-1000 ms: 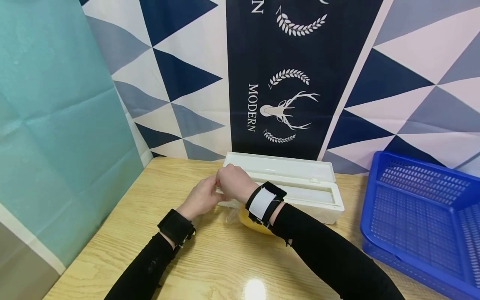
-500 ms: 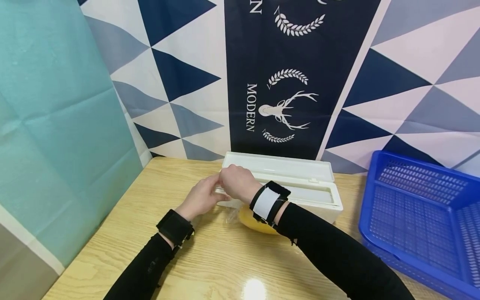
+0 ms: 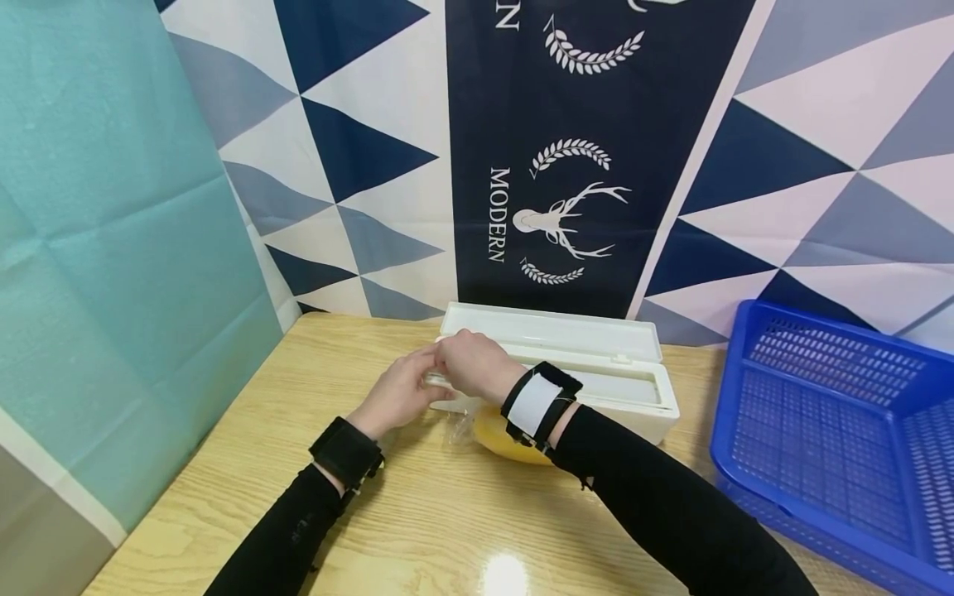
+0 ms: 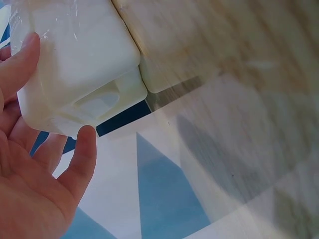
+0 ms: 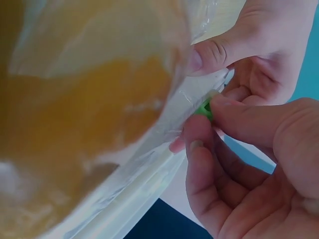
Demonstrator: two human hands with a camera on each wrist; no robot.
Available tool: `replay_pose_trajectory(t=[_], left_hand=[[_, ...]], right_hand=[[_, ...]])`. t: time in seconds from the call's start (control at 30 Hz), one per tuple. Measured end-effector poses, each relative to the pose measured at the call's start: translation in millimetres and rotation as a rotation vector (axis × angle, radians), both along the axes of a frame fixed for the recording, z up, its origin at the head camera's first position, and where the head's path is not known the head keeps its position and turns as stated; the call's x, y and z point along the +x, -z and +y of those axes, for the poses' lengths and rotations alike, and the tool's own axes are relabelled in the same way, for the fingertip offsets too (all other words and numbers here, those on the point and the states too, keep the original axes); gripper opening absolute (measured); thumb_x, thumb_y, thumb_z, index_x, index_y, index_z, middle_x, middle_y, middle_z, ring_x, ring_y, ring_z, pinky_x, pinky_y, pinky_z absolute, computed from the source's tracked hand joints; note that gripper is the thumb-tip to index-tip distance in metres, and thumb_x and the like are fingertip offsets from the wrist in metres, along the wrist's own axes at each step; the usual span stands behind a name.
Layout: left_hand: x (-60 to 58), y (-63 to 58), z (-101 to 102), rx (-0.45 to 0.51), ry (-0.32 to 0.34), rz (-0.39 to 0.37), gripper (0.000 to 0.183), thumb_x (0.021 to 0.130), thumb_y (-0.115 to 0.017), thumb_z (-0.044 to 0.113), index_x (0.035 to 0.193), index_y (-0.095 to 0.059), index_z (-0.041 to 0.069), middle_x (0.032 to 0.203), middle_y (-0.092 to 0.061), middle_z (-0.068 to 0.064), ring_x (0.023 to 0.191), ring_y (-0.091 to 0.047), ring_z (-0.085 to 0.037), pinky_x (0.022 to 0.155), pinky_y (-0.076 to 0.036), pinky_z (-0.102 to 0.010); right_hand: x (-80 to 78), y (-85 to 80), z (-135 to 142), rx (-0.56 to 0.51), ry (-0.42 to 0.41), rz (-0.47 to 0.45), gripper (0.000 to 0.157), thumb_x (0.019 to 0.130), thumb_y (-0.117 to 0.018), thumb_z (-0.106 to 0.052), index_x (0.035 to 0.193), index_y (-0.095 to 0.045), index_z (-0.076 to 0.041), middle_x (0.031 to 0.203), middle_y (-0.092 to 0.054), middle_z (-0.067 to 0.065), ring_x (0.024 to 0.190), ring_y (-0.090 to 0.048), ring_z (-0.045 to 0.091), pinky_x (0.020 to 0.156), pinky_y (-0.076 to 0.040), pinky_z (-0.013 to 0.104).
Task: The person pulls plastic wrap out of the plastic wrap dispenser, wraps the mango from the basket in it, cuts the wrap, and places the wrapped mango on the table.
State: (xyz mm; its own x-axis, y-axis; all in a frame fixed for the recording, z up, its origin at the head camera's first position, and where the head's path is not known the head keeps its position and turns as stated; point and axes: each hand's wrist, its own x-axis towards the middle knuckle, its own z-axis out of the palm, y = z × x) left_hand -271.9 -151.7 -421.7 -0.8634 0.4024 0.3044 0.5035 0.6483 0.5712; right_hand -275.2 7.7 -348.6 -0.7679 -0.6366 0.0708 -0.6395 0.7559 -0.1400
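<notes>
A long white cling film box [image 3: 633, 418] lies near the back of the table, its lid [image 3: 559, 329] raised. My left hand [image 3: 402, 391] holds the box's left end, the thumb on the film-covered face and fingers around the end. My right hand [image 3: 477, 364] meets it there. In the right wrist view, its thumb and finger pinch a small green slider [image 5: 204, 108] at the box's edge. Clear film [image 3: 457, 426] hangs over a rounded yellow thing [image 3: 501, 434] in front of the box. That thing is partly hidden by my right wrist; its kind is unclear.
A blue plastic basket [image 3: 729, 389] stands on the right of the table. Behind the box rises a patterned wall cloth [image 3: 395, 240], and a teal cloth [image 3: 142, 273] borders the table's left side. Wood-grain tabletop [image 3: 417, 530] stretches in front of the hands.
My right hand and wrist have shifted slightly right, showing a little more of the yellow thing. The left hand stays at the box's end. The camera view has drifted a touch.
</notes>
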Motion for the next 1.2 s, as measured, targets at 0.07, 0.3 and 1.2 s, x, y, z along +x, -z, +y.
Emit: replay_pose_trajectory(t=[0.07, 0.3, 1.2], left_hand=[[-0.2, 0.8, -0.2, -0.001, 0.004, 0.001, 0.037, 0.084, -0.082, 0.023, 0.118, -0.070, 0.020, 0.148, -0.050, 0.001, 0.135, -0.047, -0.023, 0.110, -0.038, -0.042], [0.1, 1.7, -0.1, 0.003, 0.003, -0.002, 0.036, 0.084, -0.082, 0.023, 0.118, -0.070, 0.020, 0.149, -0.048, 0.001, 0.135, -0.047, -0.023, 0.109, -0.039, -0.042], [0.9, -1.0, -1.0, -0.037, -0.005, -0.011, 0.046, 0.085, -0.080, 0.027, 0.128, -0.068, 0.019, 0.153, -0.043, -0.007, 0.138, -0.043, -0.029, 0.109, -0.037, -0.048]], right_hand=[[-0.6, 0.4, 0.6, -0.004, -0.006, -0.008, 0.031, 0.085, -0.059, 0.011, 0.063, -0.059, -0.011, 0.060, -0.044, -0.003, 0.057, -0.042, 0.014, 0.050, -0.034, 0.024], [-1.4, 0.9, 1.5, -0.004, -0.019, 0.018, 0.026, 0.083, -0.073, 0.003, 0.064, -0.065, -0.013, 0.065, -0.057, -0.004, 0.064, -0.053, 0.014, 0.059, -0.045, 0.026], [-1.9, -2.4, 12.1, 0.012, -0.017, 0.032, 0.030, 0.086, -0.066, 0.005, 0.063, -0.062, -0.014, 0.059, -0.050, -0.005, 0.059, -0.047, 0.014, 0.056, -0.040, 0.025]])
